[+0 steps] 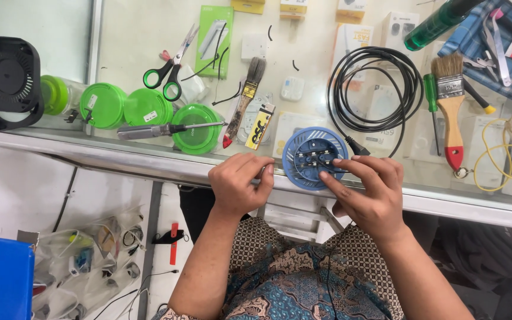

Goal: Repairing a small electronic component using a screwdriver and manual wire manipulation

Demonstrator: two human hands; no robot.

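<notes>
At the counter's near edge sits a blue round tray. The right hand rests open, fingertips on its small dark parts, steadying them. The left hand curls loosely; its contents cannot be told.

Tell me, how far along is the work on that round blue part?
Looks done: the round blue part lies opened face up on the glass counter, dark pieces seated inside. In hand: the right hand fingers those pieces, while the left hand pinches something too small to identify. Left: seemingly closing it; the screwdriver lies unused.
</notes>
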